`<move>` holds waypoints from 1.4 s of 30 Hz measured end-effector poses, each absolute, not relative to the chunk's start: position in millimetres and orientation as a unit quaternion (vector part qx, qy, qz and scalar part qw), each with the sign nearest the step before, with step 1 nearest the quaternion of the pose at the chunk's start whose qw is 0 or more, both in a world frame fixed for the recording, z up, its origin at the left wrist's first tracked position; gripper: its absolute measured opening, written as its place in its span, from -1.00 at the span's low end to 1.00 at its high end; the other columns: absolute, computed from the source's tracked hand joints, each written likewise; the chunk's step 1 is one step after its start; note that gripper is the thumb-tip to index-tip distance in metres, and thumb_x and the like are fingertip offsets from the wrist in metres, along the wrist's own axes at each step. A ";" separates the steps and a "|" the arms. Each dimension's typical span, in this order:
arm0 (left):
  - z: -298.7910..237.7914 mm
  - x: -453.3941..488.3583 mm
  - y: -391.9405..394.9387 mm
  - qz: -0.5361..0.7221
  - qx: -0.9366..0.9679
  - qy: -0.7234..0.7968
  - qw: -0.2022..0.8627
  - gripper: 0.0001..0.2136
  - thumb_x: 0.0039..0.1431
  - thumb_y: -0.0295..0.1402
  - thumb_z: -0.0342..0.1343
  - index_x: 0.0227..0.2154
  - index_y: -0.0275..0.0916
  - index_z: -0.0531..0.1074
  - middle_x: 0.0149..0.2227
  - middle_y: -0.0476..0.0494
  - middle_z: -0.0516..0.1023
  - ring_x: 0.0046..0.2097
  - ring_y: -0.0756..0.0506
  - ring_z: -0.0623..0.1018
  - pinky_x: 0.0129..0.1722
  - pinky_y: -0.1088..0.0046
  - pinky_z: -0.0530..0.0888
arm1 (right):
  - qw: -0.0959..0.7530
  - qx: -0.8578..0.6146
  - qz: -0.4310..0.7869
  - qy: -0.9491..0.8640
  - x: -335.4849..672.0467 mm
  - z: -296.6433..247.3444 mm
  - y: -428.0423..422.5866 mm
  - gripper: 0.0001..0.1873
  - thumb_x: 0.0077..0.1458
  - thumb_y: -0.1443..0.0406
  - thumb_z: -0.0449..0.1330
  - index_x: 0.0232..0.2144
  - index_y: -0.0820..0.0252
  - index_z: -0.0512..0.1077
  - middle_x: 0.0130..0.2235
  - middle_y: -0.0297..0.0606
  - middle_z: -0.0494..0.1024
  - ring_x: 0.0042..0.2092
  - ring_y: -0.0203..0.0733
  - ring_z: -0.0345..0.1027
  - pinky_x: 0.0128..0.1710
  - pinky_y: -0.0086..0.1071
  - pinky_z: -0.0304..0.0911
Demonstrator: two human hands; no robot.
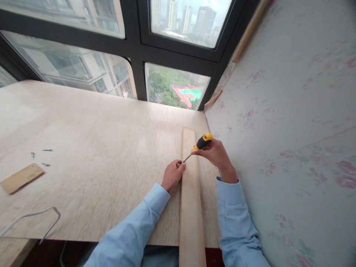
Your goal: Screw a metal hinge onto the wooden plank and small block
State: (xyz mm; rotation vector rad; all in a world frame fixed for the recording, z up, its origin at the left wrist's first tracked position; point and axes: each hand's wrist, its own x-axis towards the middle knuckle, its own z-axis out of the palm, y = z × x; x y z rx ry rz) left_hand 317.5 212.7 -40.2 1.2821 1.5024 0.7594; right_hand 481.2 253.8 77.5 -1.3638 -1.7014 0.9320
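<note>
A long pale wooden board (pixel 190 207) lies lengthwise on the stone-look sill, its near end reaching past the front edge. My right hand (pixel 210 152) is closed round a yellow and black screwdriver (pixel 204 141), tilted so its shaft points down and left. The shaft's tip meets a small metal piece (pixel 183 162) at the board's left edge. My left hand (pixel 174 174) pinches that piece with thumb and fingers; its exact kind is partly hidden by the fingertips.
At the left lie several loose screws (pixel 32 155) and a small drilled wooden plate (pixel 22 178). A grey-white cable (pixel 30 214) curls near the front edge of the sill (pixel 111 155). Floral wallpaper (pixel 292 148) rises close on the right, and dark-framed windows (pixel 178 85) stand behind.
</note>
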 end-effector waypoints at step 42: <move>-36.8 316.6 211.0 0.315 0.533 0.621 0.481 -0.71 0.19 -0.19 0.02 -0.17 -0.26 0.51 -0.29 -0.14 0.60 -0.30 -0.04 0.55 -0.35 0.53 0.38 | 0.498 -0.470 0.401 -0.608 484.7 65.3 261.1 -0.52 -0.27 0.03 0.47 -0.36 0.17 0.45 -0.31 -0.17 0.62 -0.26 -0.03 0.53 -0.18 -0.12 0.47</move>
